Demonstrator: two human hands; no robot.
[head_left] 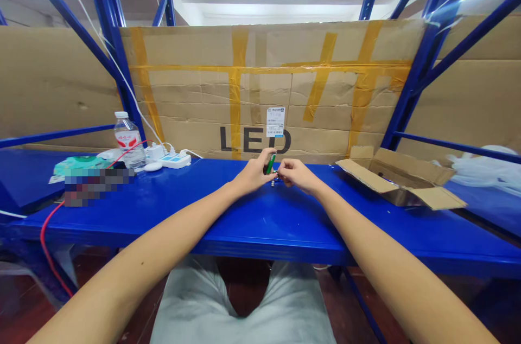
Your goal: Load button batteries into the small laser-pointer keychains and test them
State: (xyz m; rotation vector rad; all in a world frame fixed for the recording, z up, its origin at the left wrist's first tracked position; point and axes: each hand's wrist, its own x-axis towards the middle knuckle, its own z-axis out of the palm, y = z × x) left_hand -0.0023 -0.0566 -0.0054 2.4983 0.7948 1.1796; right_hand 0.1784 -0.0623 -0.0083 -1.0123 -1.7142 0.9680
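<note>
My left hand (255, 171) is closed on a slim green object (271, 164), held slanted between thumb and forefinger; its exact kind cannot be made out. Right beside it, the fingers of my right hand (296, 174) are pinched together at the lower end of the green object. What they grip is too small to name. Small shiny metal bits (273, 184) show just below the fingertips, against the blue tabletop (264, 219). Both hands are over the rear middle of this table.
An open cardboard box (401, 170) lies to the right. At the left stand a water bottle (129, 140), a white power strip (176, 160) with plugs, a green packet (79, 166) and a red cable (46, 224). Behind, a large taped cardboard panel (191, 100) rises between blue posts.
</note>
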